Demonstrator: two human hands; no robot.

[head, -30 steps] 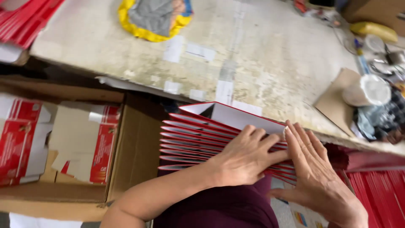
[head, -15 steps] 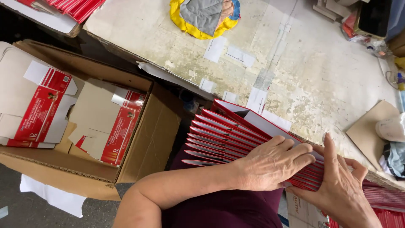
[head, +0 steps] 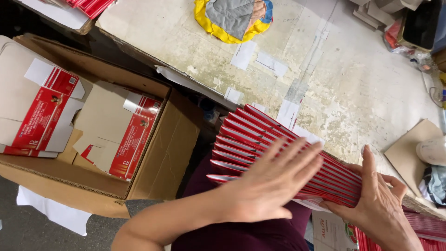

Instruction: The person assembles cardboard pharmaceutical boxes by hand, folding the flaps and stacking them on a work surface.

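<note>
The fanned stack of flat red cartons (head: 260, 139) runs with its long axis from upper left to lower right, its staggered free ends pointing left toward the open cardboard box (head: 158, 153). The individual cartons lie overlapped like shingles, each edge showing a white strip.

The stack sits directly under the left hand (head: 269, 186) and extends up and to the left beyond its fingertips; its lower-right end lies against the palm side of the right hand (head: 376, 204).

The left hand lies flat and wide, fingers spread and extended up and to the right across the top of the stack, palm down, holding nothing in a grasp. The forearm comes in from lower left, bare, crossing over a dark maroon garment (head: 241, 232).

The right hand stands on edge at the stack's lower-right end, fingers straight and together pointing up, thumb tucked beneath the cartons; it braces the end rather than closing around it.

To the left of the left hand, the open cardboard box holds folded-flat brown and red cartons. Above both hands spreads a worn pale worktable (head: 371, 83).
</note>
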